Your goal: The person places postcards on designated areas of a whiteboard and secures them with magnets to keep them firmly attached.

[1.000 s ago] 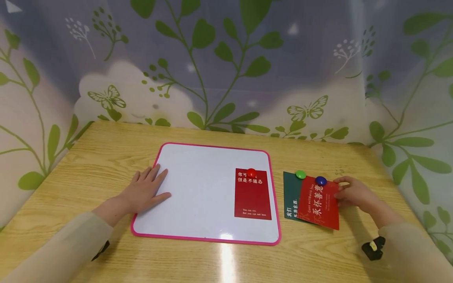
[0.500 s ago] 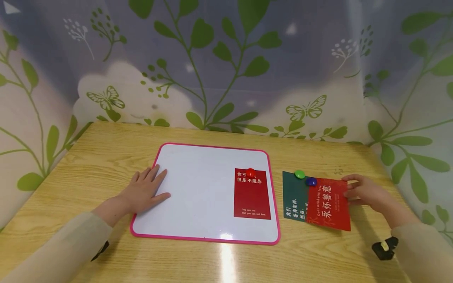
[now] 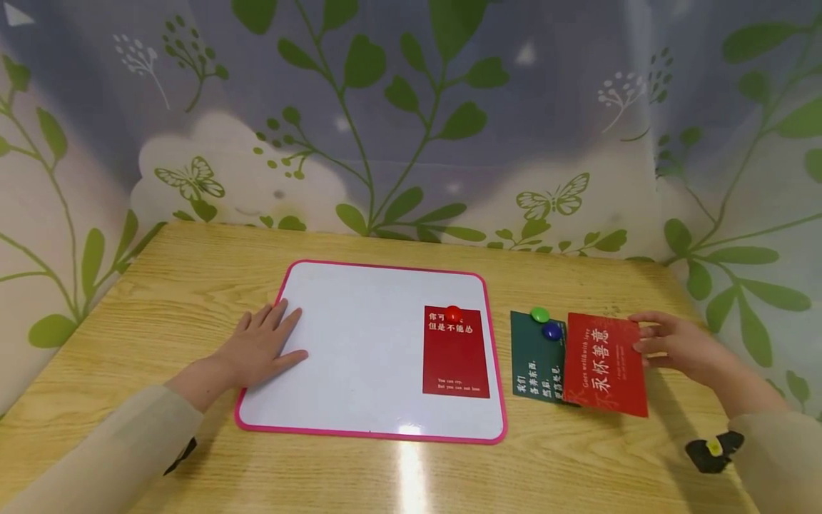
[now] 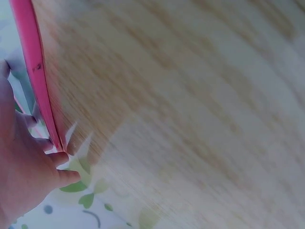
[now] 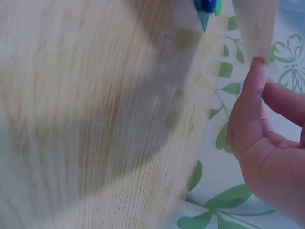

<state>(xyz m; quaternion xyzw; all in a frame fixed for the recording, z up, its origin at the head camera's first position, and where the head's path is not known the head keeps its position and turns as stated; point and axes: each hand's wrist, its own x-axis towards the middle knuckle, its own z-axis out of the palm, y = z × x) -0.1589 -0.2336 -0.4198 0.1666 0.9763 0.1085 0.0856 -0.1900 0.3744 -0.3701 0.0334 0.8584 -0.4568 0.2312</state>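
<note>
My right hand (image 3: 681, 348) pinches the right edge of a red card (image 3: 606, 364) with white Chinese writing, raised over the table. In the right wrist view, finger and thumb meet at the edge of the pale card (image 5: 257, 28). A dark green card (image 3: 536, 360) lies partly beneath it, with a green round magnet (image 3: 540, 315) and a blue round magnet (image 3: 552, 330) at its top. My left hand (image 3: 260, 348) rests spread on the left side of a pink-framed whiteboard (image 3: 353, 350). Another red card (image 3: 454, 364) lies on the board's right side, a red magnet (image 3: 452, 314) at its top.
The wooden table (image 3: 193, 278) carries everything and meets a patterned cloth backdrop (image 3: 411, 128) at the back and sides. Black straps with small fittings (image 3: 714, 451) are on the wrists. Light glares off the table's front middle.
My right hand has drawn the red card to the right and raised it, uncovering more of the green card. The blue magnet has slid off it onto the green card. The left hand stays put.
</note>
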